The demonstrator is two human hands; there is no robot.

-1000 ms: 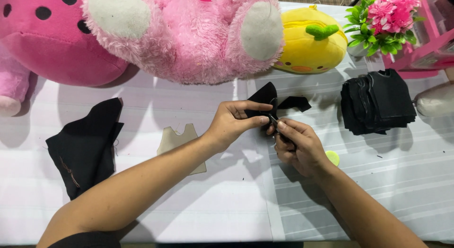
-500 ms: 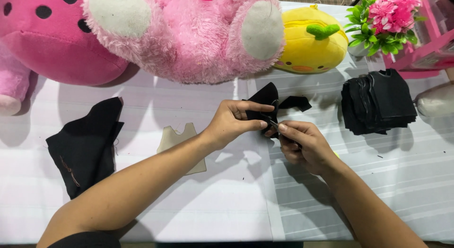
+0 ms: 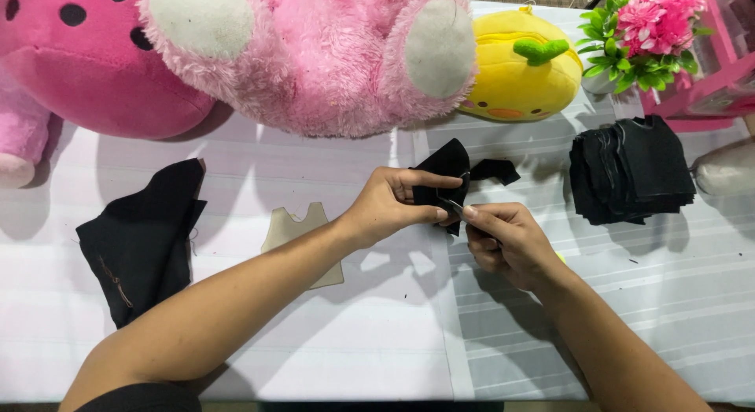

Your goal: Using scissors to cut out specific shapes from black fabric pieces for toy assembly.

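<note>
In the head view I am seeing both arms reaching in from the bottom, meeting in front of the big pink plush toy (image 3: 314, 58). The left hand (image 3: 389, 207) is curling, its pointer finger and thumb pinching tight on a small black cloth piece (image 3: 444, 172). The right hand (image 3: 511, 243) is sitting just below it, fingers bent, closing on a small dark tool (image 3: 452, 206) that I cannot make out; it is touching the cloth's lower edge. The cloth is sticking up above both hands, toward the plush toy. A tan paper shape (image 3: 303, 239) is lying left of the hands, a stack of black cloth (image 3: 629, 168) right of them.
</note>
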